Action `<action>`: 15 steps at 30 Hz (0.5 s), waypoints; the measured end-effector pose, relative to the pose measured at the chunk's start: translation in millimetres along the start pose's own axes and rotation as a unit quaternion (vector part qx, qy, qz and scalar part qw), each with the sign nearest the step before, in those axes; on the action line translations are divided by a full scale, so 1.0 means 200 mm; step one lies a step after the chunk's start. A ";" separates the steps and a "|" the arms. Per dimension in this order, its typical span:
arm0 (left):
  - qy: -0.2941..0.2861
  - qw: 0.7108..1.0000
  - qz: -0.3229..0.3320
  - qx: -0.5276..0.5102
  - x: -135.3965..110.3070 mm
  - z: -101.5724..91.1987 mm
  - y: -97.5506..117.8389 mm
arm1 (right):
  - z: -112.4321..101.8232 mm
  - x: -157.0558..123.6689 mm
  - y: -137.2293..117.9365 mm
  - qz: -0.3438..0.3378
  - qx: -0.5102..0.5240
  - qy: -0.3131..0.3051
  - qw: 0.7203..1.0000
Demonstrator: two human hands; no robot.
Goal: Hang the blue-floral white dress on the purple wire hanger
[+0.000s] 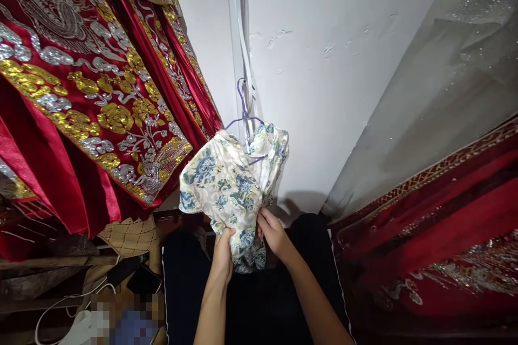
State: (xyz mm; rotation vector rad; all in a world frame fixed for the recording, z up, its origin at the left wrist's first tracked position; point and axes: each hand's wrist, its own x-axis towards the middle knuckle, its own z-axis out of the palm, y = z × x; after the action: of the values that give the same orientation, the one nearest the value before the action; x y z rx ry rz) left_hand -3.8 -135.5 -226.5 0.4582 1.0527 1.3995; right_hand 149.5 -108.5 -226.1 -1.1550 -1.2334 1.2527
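The floral top [229,188] is hanging just below center, its shoulders on a purple hanger [244,112] whose hook is pointing to twelve o'clock beside a white strip [234,21]. At six o'clock on the top, the left hand [224,248] is pinching the lower cloth, its thumb showing in front while its other fingers are hiding behind. At five o'clock, the right hand [273,232] is gripping the open front edge, a fold covering part of its fingertips. The hem is bunching over the dark trousers [186,285], so its outline is hard to read. Toward ten o'clock a red gown [121,118] is running out of view; at four o'clock a red dress [457,248] is lying partly in shadow. Toward eight o'clock, pixelation is masking things near a white cable [67,297].
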 end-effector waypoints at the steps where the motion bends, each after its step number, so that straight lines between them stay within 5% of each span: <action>1: -0.006 1.000 -0.010 -0.005 -0.01 -0.01 0.02 | 0.00 0.00 -0.01 -0.003 -0.019 -0.026 0.999; 5: -0.049 0.997 -0.057 0.011 -0.04 -0.06 0.12 | 0.01 -0.04 -0.01 -0.016 -0.046 -0.083 0.995; 15: 0.001 0.999 -0.049 0.013 0.02 -0.11 0.15 | 0.01 -0.07 -0.07 -0.038 -0.028 -0.013 0.999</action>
State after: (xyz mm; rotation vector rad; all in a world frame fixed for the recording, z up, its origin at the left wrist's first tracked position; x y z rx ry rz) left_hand -39.0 -133.6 -214.3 0.4191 1.0823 1.3016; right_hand 148.5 -123.5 -211.4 -1.1250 -1.3281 1.1866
